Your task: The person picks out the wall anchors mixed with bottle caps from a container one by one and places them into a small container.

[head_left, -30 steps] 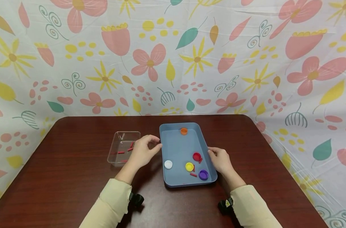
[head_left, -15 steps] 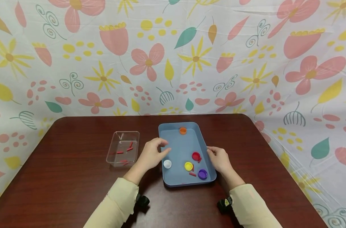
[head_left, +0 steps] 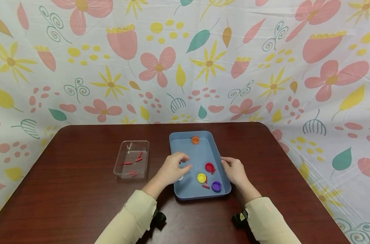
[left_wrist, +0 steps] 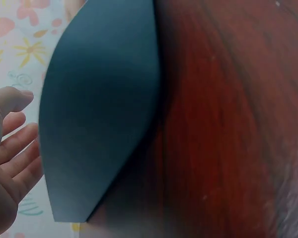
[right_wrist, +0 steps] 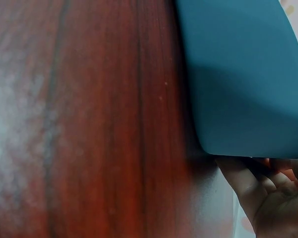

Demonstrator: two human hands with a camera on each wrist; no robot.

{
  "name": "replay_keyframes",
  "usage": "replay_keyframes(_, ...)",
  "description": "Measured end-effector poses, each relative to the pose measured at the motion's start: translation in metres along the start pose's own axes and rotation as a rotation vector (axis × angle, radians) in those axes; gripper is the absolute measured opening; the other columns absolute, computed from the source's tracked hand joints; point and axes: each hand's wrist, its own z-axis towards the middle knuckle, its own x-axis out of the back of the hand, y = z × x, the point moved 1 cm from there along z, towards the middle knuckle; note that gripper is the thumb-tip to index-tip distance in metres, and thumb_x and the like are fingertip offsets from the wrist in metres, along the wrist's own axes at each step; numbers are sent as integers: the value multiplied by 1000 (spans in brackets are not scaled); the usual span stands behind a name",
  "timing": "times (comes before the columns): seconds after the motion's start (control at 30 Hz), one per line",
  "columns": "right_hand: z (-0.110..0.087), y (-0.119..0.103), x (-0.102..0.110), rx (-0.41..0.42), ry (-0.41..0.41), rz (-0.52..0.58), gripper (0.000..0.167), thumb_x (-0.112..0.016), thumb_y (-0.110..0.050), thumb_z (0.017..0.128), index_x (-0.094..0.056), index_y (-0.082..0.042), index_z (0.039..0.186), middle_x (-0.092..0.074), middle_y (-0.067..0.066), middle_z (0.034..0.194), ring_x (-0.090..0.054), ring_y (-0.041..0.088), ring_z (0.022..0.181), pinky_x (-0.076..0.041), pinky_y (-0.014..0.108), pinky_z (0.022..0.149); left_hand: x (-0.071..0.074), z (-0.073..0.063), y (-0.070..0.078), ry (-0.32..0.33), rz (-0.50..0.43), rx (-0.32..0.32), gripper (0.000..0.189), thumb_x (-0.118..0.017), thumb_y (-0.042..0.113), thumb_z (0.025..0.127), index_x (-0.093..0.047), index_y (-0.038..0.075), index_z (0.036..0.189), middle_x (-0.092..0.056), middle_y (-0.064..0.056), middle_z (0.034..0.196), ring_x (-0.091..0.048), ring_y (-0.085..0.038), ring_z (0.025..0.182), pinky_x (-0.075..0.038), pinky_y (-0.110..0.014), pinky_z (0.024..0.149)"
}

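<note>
My left hand hovers over the left side of the blue tray, thumb and fingers apart with nothing between them. It partly hides a white round cap. My right hand holds the tray's right rim; in the right wrist view its fingers lie against the tray's outer side. Inside the tray are an orange cap, a red cap, a yellow cap and a purple cap. Short red sticks lie near the red and yellow caps.
A clear plastic box with several short red sticks stands left of the tray. Both rest on a dark brown wooden table. A flower-patterned cloth hangs behind the table.
My left hand has moved right, from beside the clear box and over the tray's left rim, covering part of the white cap. The right hand stays at the tray's right rim.
</note>
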Motion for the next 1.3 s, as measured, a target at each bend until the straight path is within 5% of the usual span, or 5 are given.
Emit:
replay_keyframes(0.77,0,-1,0,-9,-9,-11,31,-51,-13,96,-63,2,120,-66,23,112,-64,26,89,-54,38,71,-39,8,15,-241,189,-28,41,-70,38,84,-65,10,114,-63,-3,115,-56,-19,110,-48,-32,93)
replay_keyframes(1.3,0,-1,0,-8,-13,-4,30,-51,-12,96,-63,2,119,-67,23,109,-63,23,85,-53,32,65,-58,12,8,-275,299,-36,29,-71,43,81,-71,22,101,-55,0,119,-48,-19,110,-41,-37,95)
